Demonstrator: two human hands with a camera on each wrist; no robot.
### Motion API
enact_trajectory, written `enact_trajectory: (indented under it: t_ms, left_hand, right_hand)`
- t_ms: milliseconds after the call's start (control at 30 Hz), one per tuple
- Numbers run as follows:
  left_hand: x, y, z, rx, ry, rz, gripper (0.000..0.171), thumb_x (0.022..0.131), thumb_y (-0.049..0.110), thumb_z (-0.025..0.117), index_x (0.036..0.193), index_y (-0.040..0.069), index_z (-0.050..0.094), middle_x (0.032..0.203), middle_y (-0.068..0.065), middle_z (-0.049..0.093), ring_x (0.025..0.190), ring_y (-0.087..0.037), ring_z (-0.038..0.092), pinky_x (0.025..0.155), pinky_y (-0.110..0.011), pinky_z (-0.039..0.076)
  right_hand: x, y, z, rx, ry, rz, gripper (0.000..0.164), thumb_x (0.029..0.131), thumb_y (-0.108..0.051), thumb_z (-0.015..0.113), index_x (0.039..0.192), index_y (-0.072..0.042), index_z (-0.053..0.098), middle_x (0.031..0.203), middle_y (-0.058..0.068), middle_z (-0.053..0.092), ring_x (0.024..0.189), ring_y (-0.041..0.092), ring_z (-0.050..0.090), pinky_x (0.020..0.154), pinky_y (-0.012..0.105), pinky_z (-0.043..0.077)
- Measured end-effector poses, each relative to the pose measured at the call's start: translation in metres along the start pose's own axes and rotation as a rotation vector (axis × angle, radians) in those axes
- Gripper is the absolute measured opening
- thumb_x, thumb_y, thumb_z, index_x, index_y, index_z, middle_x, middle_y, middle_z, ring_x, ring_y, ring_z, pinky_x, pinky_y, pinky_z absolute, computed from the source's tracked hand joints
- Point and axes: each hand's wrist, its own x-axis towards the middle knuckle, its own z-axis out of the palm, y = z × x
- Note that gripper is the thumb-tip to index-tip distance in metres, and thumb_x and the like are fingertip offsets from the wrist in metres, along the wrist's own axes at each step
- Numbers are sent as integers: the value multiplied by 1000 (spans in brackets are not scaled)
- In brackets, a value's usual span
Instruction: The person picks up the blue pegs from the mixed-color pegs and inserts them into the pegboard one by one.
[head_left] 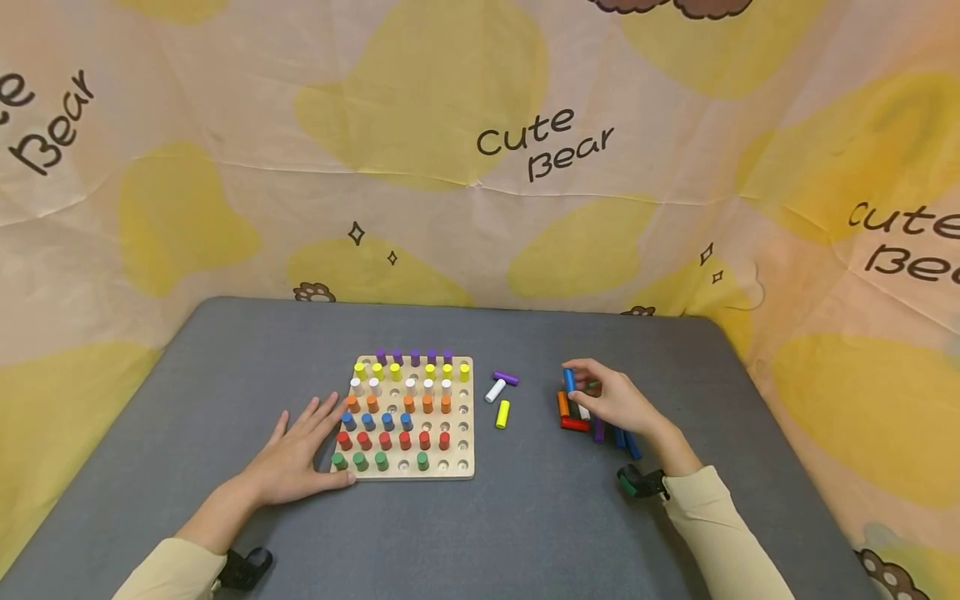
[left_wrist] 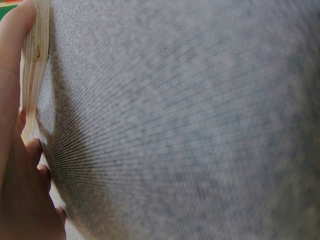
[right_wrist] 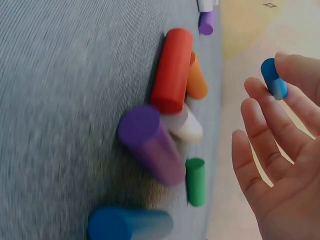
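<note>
My right hand (head_left: 611, 400) pinches a blue peg (head_left: 568, 380) between thumb and fingers, raised over a loose pile of pegs. In the right wrist view the same blue peg (right_wrist: 274, 80) sits at the thumb tip, the other fingers loosely spread. A wooden pegboard (head_left: 453, 477) carries upright pegs in rows by colour, purple at the back and green in front; bare holes show mostly toward its right side. My left hand (head_left: 288, 467) rests at the board's left edge, fingers spread, its thumb at the front corner.
Under and beside the right hand lie a red peg (right_wrist: 172, 70), an orange peg (right_wrist: 196, 77), a purple peg (right_wrist: 152, 145), a green peg (right_wrist: 195, 182) and others. Between board and pile lie a purple peg (head_left: 506, 378), a white peg (head_left: 495, 391) and a yellow peg (head_left: 502, 414).
</note>
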Motion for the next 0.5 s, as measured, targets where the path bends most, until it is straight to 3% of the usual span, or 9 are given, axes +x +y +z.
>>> enact_trajectory:
  t_ms: [500]
  left_hand:
    - [0, -1, 1, 6, 5, 5, 105, 67, 70, 63, 148, 19, 20, 153, -13, 18, 139, -40, 12, 104, -66, 3]
  right_hand:
    - [7, -14, 15, 65, 20, -7, 41, 84, -3, 63, 123, -9, 52, 102, 5, 58, 90, 18, 58, 74, 33, 51]
